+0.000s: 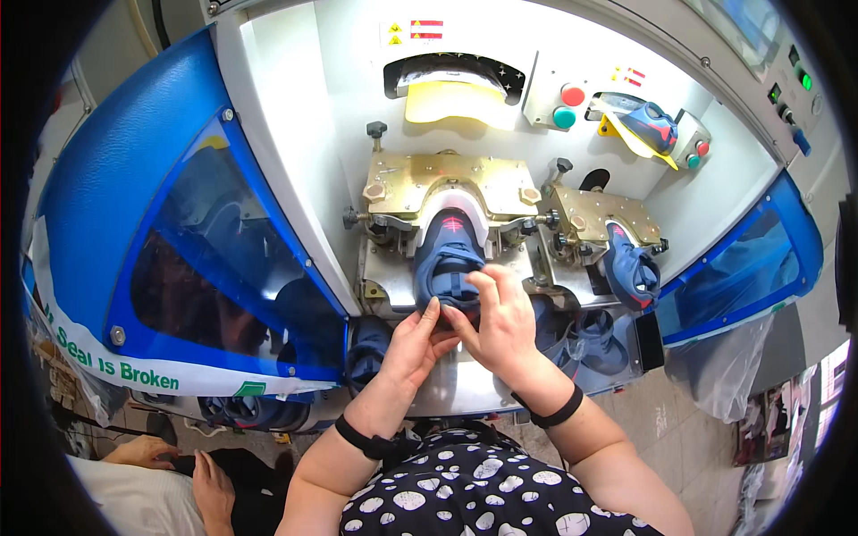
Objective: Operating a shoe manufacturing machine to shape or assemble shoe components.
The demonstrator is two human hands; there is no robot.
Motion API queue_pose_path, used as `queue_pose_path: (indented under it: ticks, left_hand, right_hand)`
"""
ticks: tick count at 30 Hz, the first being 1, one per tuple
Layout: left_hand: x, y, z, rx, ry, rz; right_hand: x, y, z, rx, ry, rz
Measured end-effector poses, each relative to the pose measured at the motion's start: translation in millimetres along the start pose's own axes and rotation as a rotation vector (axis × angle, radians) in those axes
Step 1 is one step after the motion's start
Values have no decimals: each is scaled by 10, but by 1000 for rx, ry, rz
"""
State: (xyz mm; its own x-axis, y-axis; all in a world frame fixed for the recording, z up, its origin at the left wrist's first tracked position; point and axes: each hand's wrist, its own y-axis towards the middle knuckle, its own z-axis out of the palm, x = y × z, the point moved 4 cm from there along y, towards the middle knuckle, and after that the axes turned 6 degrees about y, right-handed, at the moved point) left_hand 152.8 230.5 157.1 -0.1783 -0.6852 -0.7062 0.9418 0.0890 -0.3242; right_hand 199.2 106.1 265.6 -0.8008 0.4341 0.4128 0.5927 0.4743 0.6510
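A dark blue shoe upper (441,259) with a pink mark near its toe sits toe-first in the white curved mould of a brass-coloured clamp (402,183). Its heel end points toward me. My left hand (413,347) pinches the heel edge with thumb and fingers. On the other side of the heel, my right hand (502,323) has its thumb against the edge and its forefinger bent over the collar. Some of the right fingers are hidden behind that hand.
At the right, another blue shoe (633,268) rests at a second clamp (601,213). Several dark shoes (597,344) lie along the metal ledge below. Blue padded guards (134,161) flank the machine. Red and green buttons (568,105) are on its back wall. A seated person's hands (213,491) show at lower left.
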Motion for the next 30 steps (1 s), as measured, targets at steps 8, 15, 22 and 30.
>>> queue_pose_path:
  ticks: [8,15,22,30]
  left_hand:
    - [164,67,-108,-76,40,-3]
    - [340,61,-204,-88,99,-16]
    - [531,114,-288,-164,212,9]
    - [557,121,-369,-197,280,98]
  right_hand:
    - [-186,165,357,352,-56,-19]
    - [-259,0,454,240,-18,-64]
    - [-311,-91,484,258,-35,-113]
    - [-606,-607,-3,213,186,-115]
